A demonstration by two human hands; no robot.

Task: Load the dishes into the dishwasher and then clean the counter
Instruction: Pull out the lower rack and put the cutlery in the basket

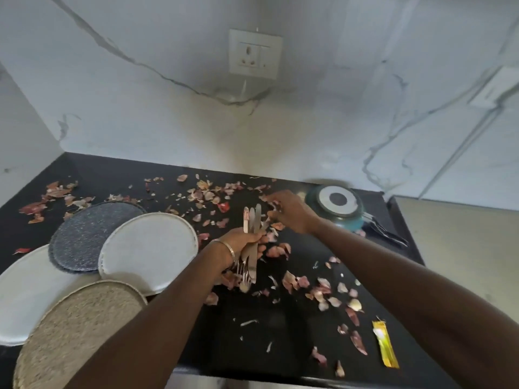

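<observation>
Left hand [245,239] grips cutlery bundle [250,245] above counter [252,332], fingers wrapped tight. Right hand [289,211] blurred among onion peels [292,282]; grip unclear. Advice: keep handles together, blades away from palm, carry low. Plates [148,248] wait at left.

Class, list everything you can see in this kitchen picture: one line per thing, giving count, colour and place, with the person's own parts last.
counter: one, black, across the lower half.
plates: two, white, on the counter's left; one overlaps the other.
dark mat: one, speckled grey, round, behind the plates.
woven mat: one, beige, round, nearest on the left.
cutlery: one bunch, silver, upright in the left hand.
peels: many, pink and brown, scattered over the counter.
pan: one, teal, upside down at back right.
sachet: one, yellow, front right.
socket: one, white, on the marble wall.
left hand: grips the cutlery; bangle on the wrist.
right hand: over the peels, fingers bent.
</observation>
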